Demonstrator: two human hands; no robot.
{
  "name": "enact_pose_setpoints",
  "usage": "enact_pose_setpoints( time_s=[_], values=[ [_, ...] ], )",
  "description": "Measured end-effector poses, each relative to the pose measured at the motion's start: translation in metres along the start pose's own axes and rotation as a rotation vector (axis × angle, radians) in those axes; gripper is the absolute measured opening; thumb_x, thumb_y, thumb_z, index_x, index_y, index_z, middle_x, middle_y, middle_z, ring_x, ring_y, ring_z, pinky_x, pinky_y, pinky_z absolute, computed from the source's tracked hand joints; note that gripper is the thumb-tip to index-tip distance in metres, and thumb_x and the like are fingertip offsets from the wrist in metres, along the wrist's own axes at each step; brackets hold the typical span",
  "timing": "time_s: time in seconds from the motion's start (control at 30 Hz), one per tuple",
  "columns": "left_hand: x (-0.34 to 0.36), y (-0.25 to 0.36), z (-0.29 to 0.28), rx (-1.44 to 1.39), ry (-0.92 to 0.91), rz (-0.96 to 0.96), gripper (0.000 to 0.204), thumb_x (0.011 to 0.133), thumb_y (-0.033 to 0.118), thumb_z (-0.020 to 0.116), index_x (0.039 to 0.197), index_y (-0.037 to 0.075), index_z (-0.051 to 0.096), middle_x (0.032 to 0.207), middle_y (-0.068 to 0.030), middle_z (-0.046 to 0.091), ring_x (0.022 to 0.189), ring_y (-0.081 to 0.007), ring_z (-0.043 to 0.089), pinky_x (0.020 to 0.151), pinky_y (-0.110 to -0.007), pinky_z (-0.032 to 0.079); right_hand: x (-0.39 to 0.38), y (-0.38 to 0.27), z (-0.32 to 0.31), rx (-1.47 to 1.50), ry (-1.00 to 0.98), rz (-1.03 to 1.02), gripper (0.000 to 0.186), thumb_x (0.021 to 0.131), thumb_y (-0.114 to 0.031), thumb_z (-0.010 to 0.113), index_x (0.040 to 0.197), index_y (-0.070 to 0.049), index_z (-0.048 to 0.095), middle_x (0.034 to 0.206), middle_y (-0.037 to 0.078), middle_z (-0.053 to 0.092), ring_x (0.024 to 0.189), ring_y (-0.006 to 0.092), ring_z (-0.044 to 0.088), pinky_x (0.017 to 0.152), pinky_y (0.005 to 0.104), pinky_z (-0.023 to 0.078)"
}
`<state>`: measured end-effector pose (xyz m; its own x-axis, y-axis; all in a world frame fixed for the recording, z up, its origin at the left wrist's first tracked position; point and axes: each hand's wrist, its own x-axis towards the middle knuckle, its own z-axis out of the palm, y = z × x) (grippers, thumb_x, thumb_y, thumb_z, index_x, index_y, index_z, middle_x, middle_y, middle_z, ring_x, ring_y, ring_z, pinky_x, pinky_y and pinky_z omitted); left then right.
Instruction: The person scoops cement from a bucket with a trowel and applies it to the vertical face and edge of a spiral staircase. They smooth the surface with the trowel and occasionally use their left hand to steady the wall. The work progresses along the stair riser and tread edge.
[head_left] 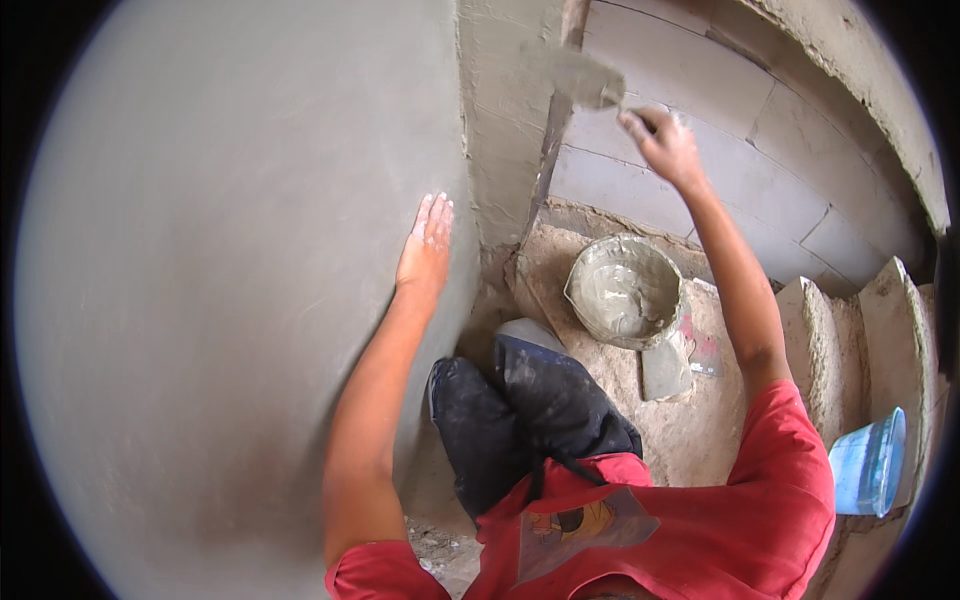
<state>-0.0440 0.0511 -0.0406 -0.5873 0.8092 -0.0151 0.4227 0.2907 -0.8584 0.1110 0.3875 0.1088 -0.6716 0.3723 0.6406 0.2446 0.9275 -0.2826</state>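
Observation:
My right hand [662, 145] is closed round the handle of a trowel [590, 80], raised at the upper right. Grey mortar coats the trowel's blade, which is blurred and lies over the edge of a narrow plastered strip [500, 110]. With fingers stretched out and whitened at the tips, my left hand [428, 245] lies flat against the smooth grey plastered wall [230, 200], close to its inner corner. Below my right forearm stands a round bucket [600, 328] crusted with mortar, with wet grey mortar [630, 290] inside it.
A flat rectangular plate [665, 372] lies beside the bucket on the rough floor. Pale block masonry [680, 60] rises behind. Concrete steps [885, 310] run along the right, where a blue translucent bucket [868, 465] stands tilted. My bent knees [540, 375] are close to the wall.

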Motion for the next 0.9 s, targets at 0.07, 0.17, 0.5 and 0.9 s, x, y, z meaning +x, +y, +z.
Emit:
enact_pose_setpoints(
  time_s=[0.07, 0.17, 0.5, 0.9],
  values=[
    [0.001, 0.0, -0.001, -0.011, -0.001, -0.016, 0.076, 0.109, 0.046, 0.043, 0.17, 0.007, 0.02, 0.179, -0.0044, 0.015, 0.166, -0.0274, 0.004, 0.135, -0.054, 0.0, 0.008, 0.009, -0.02, 0.136, 0.139, 0.121, 0.051, 0.103, -0.049, 0.063, 0.114, -0.003, 0.079, 0.091, 0.016, 0.079, 0.077, 0.027, 0.074, 0.075, 0.0421, 0.058],
    [0.002, 0.001, -0.002, -0.039, -0.01, -0.023, 0.075, 0.109, 0.047, 0.041, 0.17, 0.009, 0.02, 0.179, -0.0027, 0.015, 0.166, -0.0261, 0.005, 0.135, -0.053, 0.0, -0.011, 0.023, -0.044, 0.278, 0.254, 0.25, 0.053, 0.102, -0.05, 0.062, 0.113, -0.002, 0.079, 0.09, 0.014, 0.079, 0.075, 0.021, 0.072, 0.073, 0.0391, 0.056],
    [0.003, 0.002, -0.002, -0.19, 0.056, -0.081, 0.072, 0.108, 0.05, 0.044, 0.167, 0.01, 0.033, 0.177, -0.0017, 0.024, 0.166, -0.0236, 0.008, 0.135, -0.051, 0.0, -0.215, 0.048, -0.049, -0.272, -0.298, 0.322, 0.045, 0.095, -0.047, 0.068, 0.116, -0.008, 0.076, 0.103, 0.018, 0.076, 0.096, 0.0375, 0.074, 0.085, 0.0489, 0.057],
    [0.001, -0.001, -0.008, -0.284, 0.018, -0.041, 0.068, 0.109, 0.048, 0.044, 0.164, 0.009, 0.039, 0.176, -0.0029, 0.026, 0.166, -0.0242, 0.01, 0.135, -0.051, 0.002, -0.221, 0.072, -0.048, -0.697, -0.611, 0.272, 0.026, 0.091, -0.021, 0.059, 0.108, -0.014, 0.077, 0.093, 0.016, 0.078, 0.095, 0.0338, 0.077, 0.086, 0.0506, 0.056]
  ],
)
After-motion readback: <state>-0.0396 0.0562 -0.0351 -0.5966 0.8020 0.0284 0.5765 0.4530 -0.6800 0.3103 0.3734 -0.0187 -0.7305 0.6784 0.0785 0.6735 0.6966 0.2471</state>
